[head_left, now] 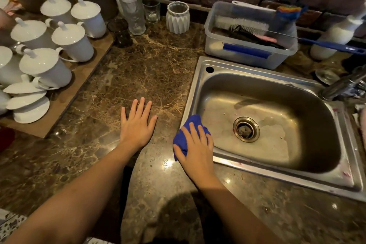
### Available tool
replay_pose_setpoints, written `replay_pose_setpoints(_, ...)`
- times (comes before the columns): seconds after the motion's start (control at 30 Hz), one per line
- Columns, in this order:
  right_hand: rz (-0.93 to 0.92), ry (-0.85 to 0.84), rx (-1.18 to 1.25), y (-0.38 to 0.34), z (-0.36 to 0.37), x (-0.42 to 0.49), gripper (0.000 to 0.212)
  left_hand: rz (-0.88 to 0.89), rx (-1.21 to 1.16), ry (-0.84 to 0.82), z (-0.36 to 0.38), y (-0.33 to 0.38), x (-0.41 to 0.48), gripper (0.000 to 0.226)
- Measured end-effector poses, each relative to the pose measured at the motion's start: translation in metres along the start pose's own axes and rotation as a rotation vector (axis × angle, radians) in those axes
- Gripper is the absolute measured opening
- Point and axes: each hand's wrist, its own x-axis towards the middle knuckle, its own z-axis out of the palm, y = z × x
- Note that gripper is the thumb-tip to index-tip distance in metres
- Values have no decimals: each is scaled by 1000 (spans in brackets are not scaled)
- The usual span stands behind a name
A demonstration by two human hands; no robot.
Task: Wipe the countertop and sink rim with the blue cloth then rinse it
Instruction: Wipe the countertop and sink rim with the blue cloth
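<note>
1. Your left hand [138,125] lies flat on the counter [138,69], palm down, fingers straight and spread apart, holding nothing.
2. Your right hand [195,148] presses down on the cloth [181,140]; its fingers are stretched out and slightly apart over the fabric, not curled round it.
3. The cloth is bunched under that hand at the near-left corner of the sink [191,95], lying across the rim where it meets the counter. A blue fold sticks out past your fingertips towards the basin.
4. The drain [246,129] sits in the basin floor, just to the right of your right hand.
5. The tap [344,85] stands at the sink's right edge.
6. Behind the sink is a clear tub [251,53] with brushes in it.
7. White lidded cups [57,51] stand on a board [65,97] at your left, well apart from both hands.
</note>
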Motion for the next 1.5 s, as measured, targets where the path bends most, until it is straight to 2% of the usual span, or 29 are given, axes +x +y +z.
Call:
replay_pose_setpoints(0.27,-130,25,39,20,-12,-37,42,3,0,-27,-3,0,0,59)
replay_pose_setpoints(0.57,108,127,-94,90,-36,-69,40,12,3,-58,-2,-2,1,61)
replay_pose_setpoints(0.7,231,192,-194,62,-20,-65,41,11,14,-53,-2,-1,1,61)
replay_pose_setpoints(0.87,155,190,-186,-13,5,-40,40,13,10,-61,-3,0,1,61)
replay_pose_setpoints(0.97,112,190,-176,-25,14,-33,39,18,8,-51,-3,-1,0,60)
replay_pose_setpoints(1.1,60,175,-117,0,9,-44,48,64,-2,-60,0,-4,0,61)
replay_pose_setpoints(1.2,94,165,-109,18,-1,-58,51,82,-13,-63,1,-2,-4,61)
replay_pose_setpoints(1.3,127,163,-103,47,-12,-65,48,74,-12,-53,-1,-1,-3,61)
replay_pose_setpoints(1.5,129,48,-93,97,-39,-76,41,58,-2,-62,-4,-3,-1,61)
